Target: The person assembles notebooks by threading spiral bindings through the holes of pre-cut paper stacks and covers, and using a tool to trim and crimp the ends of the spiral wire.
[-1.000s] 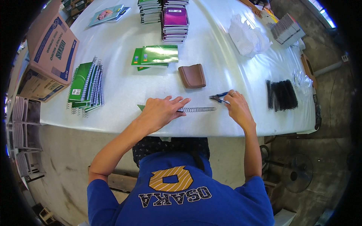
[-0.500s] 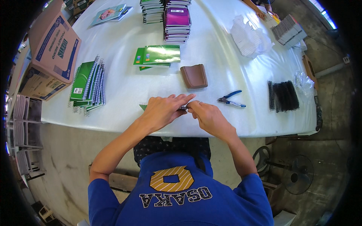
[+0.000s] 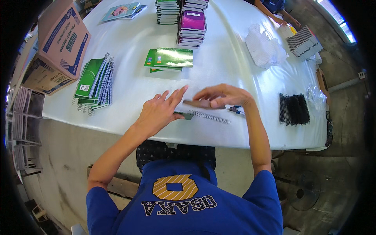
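My left hand (image 3: 152,114) is spread near the table's front edge, fingers stretched apart and thumb against a small green notebook (image 3: 189,116) that it mostly hides. From the notebook's edge a loose metal spiral coil (image 3: 211,116) sticks out to the right, thin and wavy. Just above the coil, my right hand (image 3: 224,96) is closed around a brown curved block (image 3: 201,104), tilted so that its narrow side shows. Blue-handled pliers (image 3: 235,110) lie partly hidden behind the right hand and wrist.
Spiral notebooks (image 3: 89,82) are piled at left beside a cardboard box (image 3: 62,47). Green notebooks (image 3: 174,57) lie ahead, before tall purple and green stacks (image 3: 192,21). Black coils (image 3: 294,109), crumpled white wrapping (image 3: 264,49) and another notebook stack (image 3: 304,43) are at right, near another person's arms (image 3: 274,15).
My right hand has left the notebook's edge and picked up the brown block, bringing it nearer. The coil's end is now exposed. My left hand's fingers have spread; the view has shifted slightly.
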